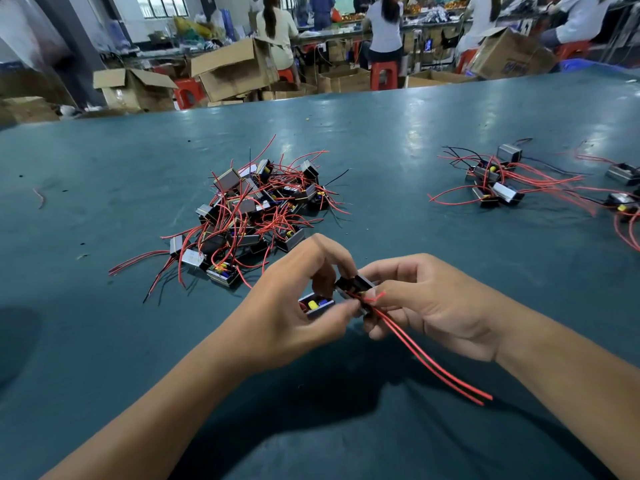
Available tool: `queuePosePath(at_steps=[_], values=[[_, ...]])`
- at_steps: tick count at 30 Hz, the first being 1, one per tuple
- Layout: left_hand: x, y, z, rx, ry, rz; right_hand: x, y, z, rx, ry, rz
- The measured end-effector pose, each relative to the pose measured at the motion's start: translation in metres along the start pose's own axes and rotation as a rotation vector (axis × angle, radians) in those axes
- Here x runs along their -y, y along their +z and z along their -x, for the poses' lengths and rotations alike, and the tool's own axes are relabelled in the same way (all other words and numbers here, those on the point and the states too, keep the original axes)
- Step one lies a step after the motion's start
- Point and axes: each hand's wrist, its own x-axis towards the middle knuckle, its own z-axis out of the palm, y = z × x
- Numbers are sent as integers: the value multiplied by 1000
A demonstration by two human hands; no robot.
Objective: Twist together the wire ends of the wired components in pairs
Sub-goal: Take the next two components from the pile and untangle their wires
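Observation:
My left hand (291, 299) grips a small boxed component (316, 305) with yellow and blue parts showing inside. My right hand (426, 299) holds a second black component (355, 285) right beside it and pinches short red wire ends (374, 296) at its fingertips. Two long red wires (433, 365) trail from between the hands toward the lower right. A tangled pile of the same components with red and black wires (252, 209) lies on the table just beyond my left hand.
A smaller group of components with red wires (495, 181) lies at the right, with more units (623, 188) at the right edge. The work surface is a teal table (104, 188). Cardboard boxes, red stools and seated people fill the background.

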Motion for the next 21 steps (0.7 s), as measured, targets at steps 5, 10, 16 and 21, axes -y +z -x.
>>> queuePosePath(at_steps=[5, 10, 16, 21], values=[[-3, 6, -5, -28, 58, -43, -3, 1, -2, -6, 4, 18], [-3, 6, -4, -46, 22, -19, -2, 2, -1, 6, -2, 75], [-2, 4, -4, -106, -87, 189, 1, -1, 0, 9, -2, 35], [-4, 4, -2, 27, -8, 137, -1, 1, 0, 19, 11, 49]])
